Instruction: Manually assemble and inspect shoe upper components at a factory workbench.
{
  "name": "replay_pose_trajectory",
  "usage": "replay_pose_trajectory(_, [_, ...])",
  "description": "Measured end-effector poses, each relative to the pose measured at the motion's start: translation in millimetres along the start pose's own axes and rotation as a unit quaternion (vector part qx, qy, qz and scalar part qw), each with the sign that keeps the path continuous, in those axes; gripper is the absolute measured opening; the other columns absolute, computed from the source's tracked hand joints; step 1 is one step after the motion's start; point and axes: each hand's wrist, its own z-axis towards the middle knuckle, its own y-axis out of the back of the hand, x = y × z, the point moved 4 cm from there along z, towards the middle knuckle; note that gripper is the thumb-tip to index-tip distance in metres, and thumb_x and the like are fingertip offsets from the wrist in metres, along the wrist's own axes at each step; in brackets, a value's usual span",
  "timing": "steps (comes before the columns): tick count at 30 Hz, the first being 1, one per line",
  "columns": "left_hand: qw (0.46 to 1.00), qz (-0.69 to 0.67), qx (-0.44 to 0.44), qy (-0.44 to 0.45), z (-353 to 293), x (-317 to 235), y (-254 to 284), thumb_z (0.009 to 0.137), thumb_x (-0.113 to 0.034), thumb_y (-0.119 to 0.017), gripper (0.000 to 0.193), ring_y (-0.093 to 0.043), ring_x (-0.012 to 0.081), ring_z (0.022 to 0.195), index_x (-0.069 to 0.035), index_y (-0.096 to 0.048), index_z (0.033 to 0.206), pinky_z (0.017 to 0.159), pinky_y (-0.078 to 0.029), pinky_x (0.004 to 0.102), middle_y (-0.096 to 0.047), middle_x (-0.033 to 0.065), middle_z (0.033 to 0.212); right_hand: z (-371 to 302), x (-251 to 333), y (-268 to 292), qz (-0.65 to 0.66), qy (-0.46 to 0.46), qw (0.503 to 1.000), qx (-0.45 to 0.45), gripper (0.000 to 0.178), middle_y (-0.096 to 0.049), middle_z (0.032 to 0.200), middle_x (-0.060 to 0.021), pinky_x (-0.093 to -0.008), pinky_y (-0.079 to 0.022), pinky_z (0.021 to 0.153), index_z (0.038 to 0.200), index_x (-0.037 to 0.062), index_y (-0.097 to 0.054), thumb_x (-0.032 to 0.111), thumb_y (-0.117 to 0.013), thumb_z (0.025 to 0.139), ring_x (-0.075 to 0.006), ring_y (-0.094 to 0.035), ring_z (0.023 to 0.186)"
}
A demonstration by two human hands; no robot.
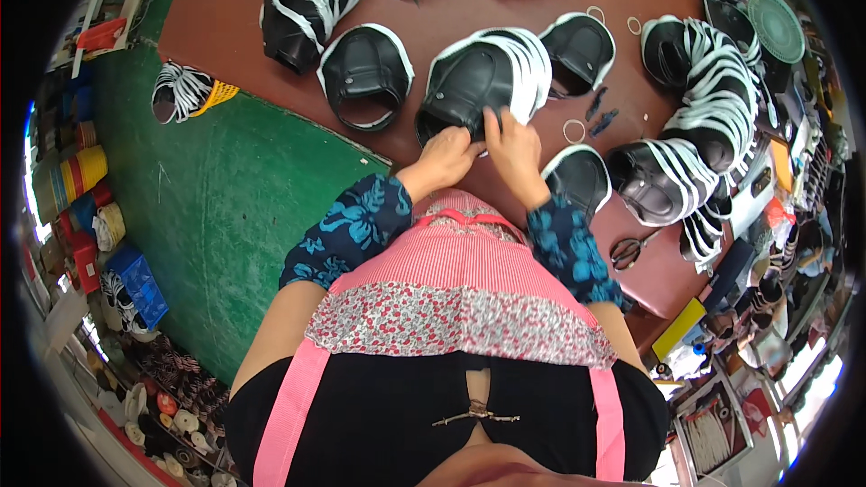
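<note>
In front of me, a stack of nested black shoe uppers with white edges (471,81) lies on the reddish-brown table (234,13). My left hand (446,158) is closed on the near edge of the top upper, fingers bent. Close beside it, my right hand (514,151) pinches the same edge, with its thumb and forefinger on the black material. The fingertips partly hide what they grip. One black upper (365,77) lies to the left of the stack, another (577,52) to the right, and a third (577,180) near my right wrist.
Rubber bands (574,132) and dark scraps (599,117) lie right of my hands. Scissors (625,254) rest near the table's front right. A long curved row of nested uppers (722,99) runs along the right side. Green floor (225,207) and a blue crate (138,284) are at left.
</note>
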Motion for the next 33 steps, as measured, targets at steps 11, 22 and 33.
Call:
replay_pose_trajectory(11, [0.964,-0.154,-0.214,0.028,-31,-10,26,0.089,-0.025,-0.091,0.032,-0.073,0.0385,0.078,0.000,-0.074,0.099,0.069,-0.056,0.0423,-0.072,0.0185,0.089,8,-70,5,0.389,-0.139,0.911,0.007,0.026,-0.076,0.092,-0.0060,-0.0303,-0.054,0.075,0.118,-0.0028,-0.073,0.021,-0.075,0.107,-0.0099,-0.067,0.085])
replay_pose_trajectory(22, [0.687,-0.700,-0.138,0.139,-92,28,93,0.102,-0.006,-0.077,0.049,-0.070,0.0215,0.127,0.000,-0.062,0.149,0.114,-0.053,0.0382,-0.072,0.0081,0.139,8,-113,1,0.488,-0.214,0.846,0.004,0.018,-0.070,0.094,-0.0006,-0.0259,-0.060,0.075,0.117,-0.0025,-0.073,0.011,-0.075,0.106,-0.0082,-0.066,0.082])
replay_pose_trajectory(33, [0.974,-0.172,-0.144,-0.001,-59,-14,17,0.094,-0.037,-0.088,0.055,-0.076,0.0458,0.107,0.008,-0.075,0.122,0.097,-0.058,0.0473,-0.077,0.0325,0.114,-10,-70,14,0.517,-0.159,0.840,0.037,0.019,-0.072,0.105,0.0020,-0.0231,-0.050,0.086,0.126,0.0016,-0.072,0.009,-0.073,0.109,-0.0072,-0.065,0.094])
